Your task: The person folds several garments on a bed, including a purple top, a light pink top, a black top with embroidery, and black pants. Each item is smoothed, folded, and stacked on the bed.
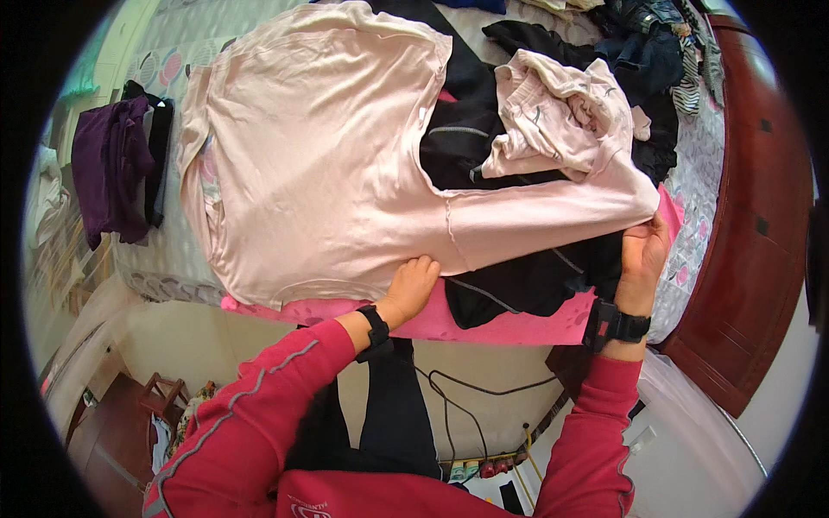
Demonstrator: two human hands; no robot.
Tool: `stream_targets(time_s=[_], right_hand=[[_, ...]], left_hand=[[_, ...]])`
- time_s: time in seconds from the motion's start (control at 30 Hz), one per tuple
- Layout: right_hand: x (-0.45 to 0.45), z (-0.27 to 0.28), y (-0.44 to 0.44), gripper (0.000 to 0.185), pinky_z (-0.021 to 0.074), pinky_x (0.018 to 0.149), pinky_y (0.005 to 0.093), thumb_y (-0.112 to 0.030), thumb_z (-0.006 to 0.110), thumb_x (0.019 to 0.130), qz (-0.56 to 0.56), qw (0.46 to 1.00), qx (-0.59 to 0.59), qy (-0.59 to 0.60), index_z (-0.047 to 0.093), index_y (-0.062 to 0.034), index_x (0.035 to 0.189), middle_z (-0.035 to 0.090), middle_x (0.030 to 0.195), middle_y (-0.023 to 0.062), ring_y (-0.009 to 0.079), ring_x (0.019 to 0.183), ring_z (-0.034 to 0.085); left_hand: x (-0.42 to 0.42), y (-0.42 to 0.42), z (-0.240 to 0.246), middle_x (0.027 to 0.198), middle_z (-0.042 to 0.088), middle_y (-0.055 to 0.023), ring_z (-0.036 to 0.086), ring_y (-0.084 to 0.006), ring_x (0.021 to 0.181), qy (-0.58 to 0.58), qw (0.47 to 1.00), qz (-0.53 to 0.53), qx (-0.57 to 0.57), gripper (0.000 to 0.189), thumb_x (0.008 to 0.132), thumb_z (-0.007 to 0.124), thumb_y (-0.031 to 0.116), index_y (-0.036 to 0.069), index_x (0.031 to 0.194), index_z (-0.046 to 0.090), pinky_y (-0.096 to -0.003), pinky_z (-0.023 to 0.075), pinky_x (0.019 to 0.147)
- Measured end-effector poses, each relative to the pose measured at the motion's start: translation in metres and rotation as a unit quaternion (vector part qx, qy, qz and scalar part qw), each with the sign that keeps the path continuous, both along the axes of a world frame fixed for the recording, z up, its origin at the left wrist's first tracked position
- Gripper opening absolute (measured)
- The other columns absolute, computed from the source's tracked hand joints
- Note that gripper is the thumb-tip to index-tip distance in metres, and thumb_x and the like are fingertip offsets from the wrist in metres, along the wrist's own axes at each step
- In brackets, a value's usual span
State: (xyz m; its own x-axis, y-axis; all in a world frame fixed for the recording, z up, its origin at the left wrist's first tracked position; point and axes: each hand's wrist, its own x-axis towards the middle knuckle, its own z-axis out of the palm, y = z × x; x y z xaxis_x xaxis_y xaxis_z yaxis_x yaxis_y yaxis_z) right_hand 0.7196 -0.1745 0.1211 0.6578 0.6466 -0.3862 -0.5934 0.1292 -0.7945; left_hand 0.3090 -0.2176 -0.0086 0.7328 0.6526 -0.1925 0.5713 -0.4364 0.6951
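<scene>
A pale pink long-sleeved top (311, 155) lies spread across the bed, its body to the left and one sleeve stretched to the right. My left hand (414, 285) rests at the garment's near edge, close to the sleeve seam; its fingers are curled on the fabric there. At the end of the stretched sleeve, my right hand (647, 243) pinches the fabric between thumb and fingers. Beyond that sleeve sits a crumpled pale pink patterned garment (557, 116). Black clothing (511, 285) with grey stitching lies under the top, over a bright pink cloth (550, 327).
Folded purple clothing (110, 171) and dark clothing lie at the bed's left. Jeans (641, 52) and other clothes are heaped at the far right. A dark red wooden headboard or panel (745, 213) borders the right side. Cables (482, 388) hang below the near edge.
</scene>
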Motion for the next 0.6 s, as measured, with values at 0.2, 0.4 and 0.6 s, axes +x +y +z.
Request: stream_targets(time_s=[0.2,0.4,0.6], right_hand=[[-0.009,-0.036,-0.012,0.035,0.0401,0.104,0.0380,-0.020,0.049,0.096,-0.065,0.994,-0.080,-0.018,0.051,0.0034,0.122,0.056,0.127,0.0148,0.0257,0.116,0.054],[-0.015,-0.015,0.000,0.036,0.0455,0.094,0.0345,-0.017,0.063,0.090,0.046,0.982,-0.145,-0.115,0.055,0.0016,0.120,0.060,0.118,0.0108,0.0215,0.106,0.058],[-0.107,0.070,0.021,0.031,0.0469,0.089,0.0349,-0.015,0.047,0.096,-0.027,0.907,-0.063,-0.416,0.052,0.0046,0.120,0.060,0.113,0.0155,0.0245,0.098,0.060]], left_hand=[[-0.020,-0.032,0.015,0.086,0.049,-0.0175,0.053,-0.0380,0.081,-0.093,0.987,-0.083,-0.097,0.018,0.072,0.054,0.001,0.001,0.089,0.048,-0.0451,0.0454,0.068],[-0.016,-0.027,0.012,0.113,0.048,-0.0199,0.049,-0.0389,0.104,-0.090,0.991,0.023,-0.093,0.049,0.069,0.061,0.005,0.003,0.116,0.049,-0.0455,0.0442,0.083],[-0.015,-0.027,0.007,0.135,0.038,-0.0177,0.040,-0.0392,0.119,-0.034,0.991,0.055,-0.117,0.068,0.067,0.068,0.010,0.010,0.131,0.044,-0.0464,0.0382,0.099]])
